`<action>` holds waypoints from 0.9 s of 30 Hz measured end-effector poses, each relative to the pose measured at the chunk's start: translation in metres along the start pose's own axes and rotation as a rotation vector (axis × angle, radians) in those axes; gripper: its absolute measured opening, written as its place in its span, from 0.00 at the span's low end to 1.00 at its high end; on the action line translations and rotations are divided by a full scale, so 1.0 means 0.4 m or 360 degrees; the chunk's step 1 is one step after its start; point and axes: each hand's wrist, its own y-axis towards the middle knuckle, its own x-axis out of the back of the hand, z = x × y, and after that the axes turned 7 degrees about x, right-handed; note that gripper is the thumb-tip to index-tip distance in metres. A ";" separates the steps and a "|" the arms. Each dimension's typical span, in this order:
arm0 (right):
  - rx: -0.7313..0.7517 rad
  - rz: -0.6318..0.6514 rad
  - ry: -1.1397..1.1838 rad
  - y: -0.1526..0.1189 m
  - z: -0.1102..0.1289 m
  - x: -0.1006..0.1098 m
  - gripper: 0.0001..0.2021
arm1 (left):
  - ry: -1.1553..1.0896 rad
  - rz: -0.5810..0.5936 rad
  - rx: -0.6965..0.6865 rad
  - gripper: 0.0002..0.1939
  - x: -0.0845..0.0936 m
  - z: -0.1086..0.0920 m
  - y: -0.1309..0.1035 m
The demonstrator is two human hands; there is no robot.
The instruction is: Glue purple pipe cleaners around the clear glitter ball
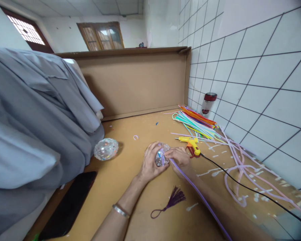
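Observation:
My left hand [149,161] is wrapped around the left side of a clear, glittery faceted ball [162,161] and steadies it above the table. Against the ball's right side, my right hand [178,157] pinches a purple pipe cleaner [198,192], whose long tail runs down past my right forearm. A strip of the same purple lies across the ball's face. Just right of my right hand rests a yellow glue gun [190,142]. A dark purple tassel [174,199] with a loop lies in front of my hands.
A second clear faceted ball [106,149] sits at the left beside draped grey cloth [40,117]. Nearer is a black phone [70,204]. Colourful pipe cleaners [198,122], a lidded jar [208,103] and a black cord [230,174] occupy the right, along the tiled wall. Cardboard [140,83] stands behind.

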 end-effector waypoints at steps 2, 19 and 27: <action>0.0009 -0.0098 0.0105 0.004 0.002 -0.001 0.08 | -0.0011 0.0003 -0.0014 0.36 0.002 -0.002 0.002; -0.0068 -0.0104 0.0084 0.022 0.012 0.004 0.09 | -0.0011 -0.0025 -0.0118 0.33 0.002 0.003 0.005; -0.0085 -0.0137 0.0163 0.026 0.013 0.003 0.08 | -0.0005 -0.0014 -0.0110 0.31 0.001 0.005 0.005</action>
